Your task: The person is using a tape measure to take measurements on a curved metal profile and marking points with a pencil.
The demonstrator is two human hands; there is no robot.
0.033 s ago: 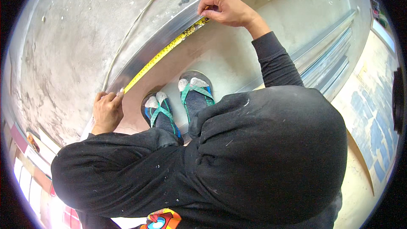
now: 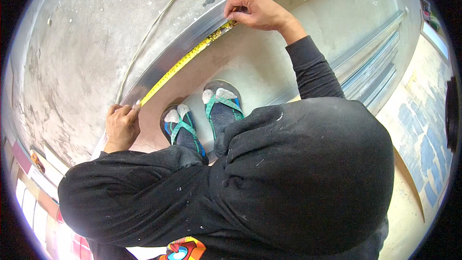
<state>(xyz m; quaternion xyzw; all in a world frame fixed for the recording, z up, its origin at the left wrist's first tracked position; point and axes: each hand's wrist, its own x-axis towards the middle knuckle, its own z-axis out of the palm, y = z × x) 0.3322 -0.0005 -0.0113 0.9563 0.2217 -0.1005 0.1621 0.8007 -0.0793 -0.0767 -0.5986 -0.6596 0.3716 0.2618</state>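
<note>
A yellow measuring tape blade (image 2: 185,60) is drawn out straight along the edge of a long grey metal profile (image 2: 192,41). My left hand (image 2: 122,128) is closed at the blade's nearer left end, over the profile. At the farther right end, my right hand (image 2: 260,11) pinches the tape between thumb and fingers. The blade looks worn and blotched close to the right hand. No tape case shows; whatever lies inside either hand is hidden.
My feet in green-strapped sandals (image 2: 223,103) stand beside the profile. A thin pale cable (image 2: 144,40) runs along its far side. More metal profiles (image 2: 373,67) lie at the right, near a board with blue-grey patches (image 2: 426,130).
</note>
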